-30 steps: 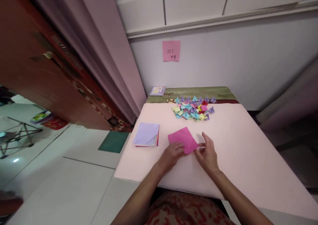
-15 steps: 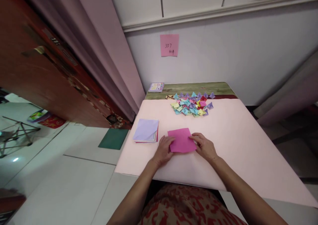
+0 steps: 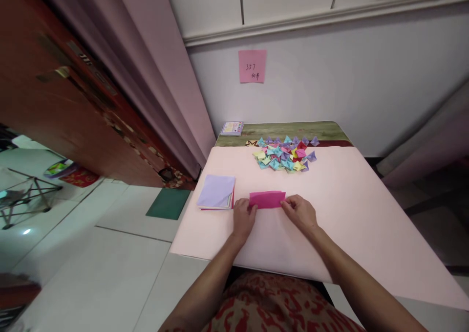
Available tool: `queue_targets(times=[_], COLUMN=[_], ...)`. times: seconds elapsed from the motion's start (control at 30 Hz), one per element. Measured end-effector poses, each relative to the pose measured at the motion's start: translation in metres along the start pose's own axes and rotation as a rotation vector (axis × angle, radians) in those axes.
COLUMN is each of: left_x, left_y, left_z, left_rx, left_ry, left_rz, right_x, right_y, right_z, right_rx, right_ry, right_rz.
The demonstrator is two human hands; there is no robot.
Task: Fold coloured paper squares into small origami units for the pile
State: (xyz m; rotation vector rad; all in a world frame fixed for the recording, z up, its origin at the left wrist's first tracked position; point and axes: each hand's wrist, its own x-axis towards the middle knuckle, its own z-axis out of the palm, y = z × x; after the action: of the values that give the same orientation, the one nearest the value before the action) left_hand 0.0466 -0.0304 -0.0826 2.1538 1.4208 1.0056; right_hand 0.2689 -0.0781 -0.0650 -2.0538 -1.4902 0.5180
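A magenta sheet of origami paper (image 3: 267, 200) is doubled over into a wide strip near the front of the table. My left hand (image 3: 245, 218) grips its left end, fingers curled at the edge. At the right end, my right hand (image 3: 301, 211) pinches the paper's lower corner between thumb and fingers. The near edge of the paper has been brought up close to the far edge, and a thin band of the back layer shows above it. Left of my left hand lies a stack of square paper (image 3: 216, 191), lilac on top.
Several small folded paper pieces (image 3: 282, 157) in many colours are heaped at the back of the pink-covered table (image 3: 351, 214). A printed pack (image 3: 232, 128) sits at the back left corner. A pink note (image 3: 252, 66) is stuck to the wall.
The magenta paper was an open square; its near side has been folded up and away from me, so it is now a strip. Both hands moved with the edge.
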Motion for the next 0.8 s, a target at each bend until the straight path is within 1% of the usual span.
queue_targets(times=[0.1,0.17,0.2,0.23,0.27,0.33,0.4,0.43,0.53,0.7,0.8], left_x=[-0.002,-0.005,-0.007,-0.009,-0.010,-0.011,-0.011,-0.010,-0.009,-0.010,-0.010], left_y=[0.007,0.013,0.015,0.017,0.018,0.021,0.022,0.023,0.024,0.023,0.023], left_z=[0.006,0.008,0.008,0.008,0.008,0.008,0.008,0.008,0.008,0.008,0.009], left_rx=[0.032,0.076,0.105,0.130,0.147,0.161,0.169,0.175,0.184,0.172,0.178], left_ry=[0.102,0.161,0.166,0.144,0.091,-0.061,-0.186,-0.213,-0.213,-0.216,-0.209], left_rz=[-0.049,-0.008,0.031,0.084,0.149,0.269,0.327,0.329,0.315,0.326,0.329], right_x=[0.003,0.005,0.007,0.008,0.009,0.014,0.022,0.027,0.044,0.071,0.076], right_y=[-0.009,-0.012,-0.013,-0.014,-0.014,-0.015,-0.017,-0.019,-0.025,-0.037,-0.040], right_z=[0.004,0.007,0.008,0.008,0.008,0.007,0.005,0.004,0.002,0.000,0.000], right_rx=[-0.031,-0.028,-0.025,-0.026,-0.030,-0.051,-0.087,-0.112,-0.207,-0.330,-0.355], right_ry=[0.004,0.002,-0.004,-0.013,-0.025,-0.038,-0.038,-0.043,-0.106,-0.286,-0.334], right_rz=[0.120,0.157,0.168,0.175,0.176,0.155,0.095,0.052,-0.007,0.044,0.031])
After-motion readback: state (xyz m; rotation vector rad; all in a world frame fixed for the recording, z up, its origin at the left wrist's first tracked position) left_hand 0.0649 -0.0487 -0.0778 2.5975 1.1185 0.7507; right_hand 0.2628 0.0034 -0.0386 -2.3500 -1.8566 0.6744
